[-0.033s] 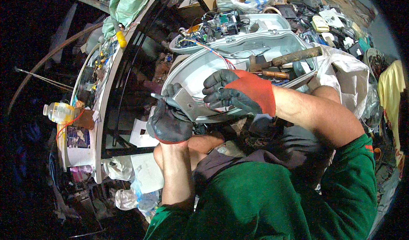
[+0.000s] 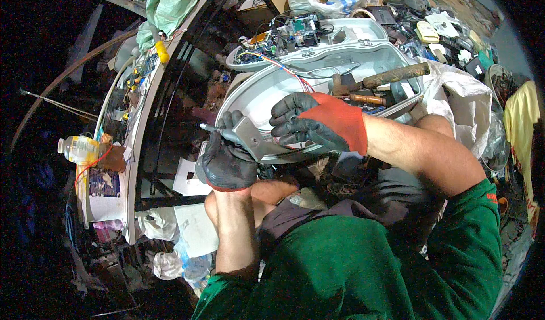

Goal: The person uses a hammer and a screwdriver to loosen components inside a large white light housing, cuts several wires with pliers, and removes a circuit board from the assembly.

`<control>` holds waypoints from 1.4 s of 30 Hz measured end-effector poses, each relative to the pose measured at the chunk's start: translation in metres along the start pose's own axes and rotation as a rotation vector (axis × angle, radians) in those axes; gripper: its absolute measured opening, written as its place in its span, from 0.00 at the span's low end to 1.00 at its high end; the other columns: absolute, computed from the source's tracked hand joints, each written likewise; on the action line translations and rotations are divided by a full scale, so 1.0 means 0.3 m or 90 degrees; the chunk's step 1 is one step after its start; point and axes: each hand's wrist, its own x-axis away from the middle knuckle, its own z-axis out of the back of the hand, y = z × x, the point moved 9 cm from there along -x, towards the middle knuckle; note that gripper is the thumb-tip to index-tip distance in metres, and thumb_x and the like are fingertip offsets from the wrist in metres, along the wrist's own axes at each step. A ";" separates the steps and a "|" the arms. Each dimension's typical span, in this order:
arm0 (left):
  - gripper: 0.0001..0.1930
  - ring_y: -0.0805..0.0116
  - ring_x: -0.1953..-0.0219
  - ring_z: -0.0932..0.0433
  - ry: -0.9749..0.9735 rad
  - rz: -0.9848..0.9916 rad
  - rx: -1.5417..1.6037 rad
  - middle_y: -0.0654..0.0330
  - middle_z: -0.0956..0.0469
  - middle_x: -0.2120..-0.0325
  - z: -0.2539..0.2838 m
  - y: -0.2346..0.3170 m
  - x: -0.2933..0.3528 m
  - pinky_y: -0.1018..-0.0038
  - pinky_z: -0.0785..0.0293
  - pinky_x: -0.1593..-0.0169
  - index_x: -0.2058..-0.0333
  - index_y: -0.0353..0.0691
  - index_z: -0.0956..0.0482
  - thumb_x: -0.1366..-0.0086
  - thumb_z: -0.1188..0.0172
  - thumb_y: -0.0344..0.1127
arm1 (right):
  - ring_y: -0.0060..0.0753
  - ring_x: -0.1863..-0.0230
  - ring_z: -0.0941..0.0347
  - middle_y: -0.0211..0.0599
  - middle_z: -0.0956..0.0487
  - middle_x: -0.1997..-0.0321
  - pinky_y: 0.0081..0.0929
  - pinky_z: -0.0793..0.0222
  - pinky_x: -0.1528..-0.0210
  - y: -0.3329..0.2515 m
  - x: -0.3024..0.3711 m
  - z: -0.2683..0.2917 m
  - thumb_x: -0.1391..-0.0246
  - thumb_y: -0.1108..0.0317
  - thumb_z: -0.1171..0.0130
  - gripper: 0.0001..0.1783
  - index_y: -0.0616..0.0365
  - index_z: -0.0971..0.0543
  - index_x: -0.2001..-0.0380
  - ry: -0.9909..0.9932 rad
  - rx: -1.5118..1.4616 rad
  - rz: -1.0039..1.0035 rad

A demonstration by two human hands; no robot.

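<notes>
My left hand (image 2: 226, 158), in a black and red work glove, is closed round a flat silver-grey plate (image 2: 248, 138) with a small dark hole. A slim grey pen-like rod (image 2: 218, 131) with a pale tip pokes out beside it; its other end is hidden. Facing the plate across a small gap, my right hand (image 2: 318, 121) is gloved too, its fingers slightly bent and apart, nothing visible in them. Both hands are at the near edge of a pale grey plastic housing (image 2: 241, 96). Inside lie a hammer (image 2: 392, 76), a tool with an orange-brown handle (image 2: 368, 99) and coloured wires (image 2: 292, 77).
Circuit boards (image 2: 304, 28) fill the housing's far half. A white sack (image 2: 460, 93) stands at right, before a heap of electronic scrap (image 2: 409, 19). At left, a long pale-edged frame (image 2: 145, 116) carries a plastic bottle (image 2: 82, 150) and a green bag (image 2: 170, 5).
</notes>
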 end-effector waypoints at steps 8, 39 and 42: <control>0.16 0.55 0.42 0.26 -0.073 -0.006 -0.042 0.52 0.23 0.48 -0.028 -0.020 -0.002 0.53 0.33 0.34 0.48 0.36 0.27 0.29 0.50 0.36 | 0.29 0.58 0.21 0.36 0.19 0.57 0.27 0.23 0.54 -0.006 -0.013 0.053 0.36 0.73 0.50 0.13 0.60 0.25 0.49 0.119 0.060 -0.049; 0.23 0.58 0.66 0.17 -0.168 0.274 -0.450 0.50 0.19 0.64 -0.106 -0.258 0.192 0.66 0.17 0.66 0.49 0.30 0.27 0.34 0.41 0.44 | 0.25 0.58 0.20 0.34 0.17 0.59 0.26 0.23 0.56 -0.203 0.039 0.091 0.39 0.68 0.43 0.13 0.59 0.19 0.54 0.135 0.144 0.212; 0.24 0.58 0.66 0.17 -0.174 0.273 -0.450 0.49 0.19 0.63 -0.104 -0.257 0.193 0.66 0.17 0.66 0.49 0.30 0.28 0.34 0.41 0.45 | 0.23 0.54 0.23 0.37 0.20 0.53 0.25 0.27 0.49 -0.191 0.037 0.082 0.37 0.69 0.46 0.15 0.63 0.21 0.50 0.099 0.101 0.172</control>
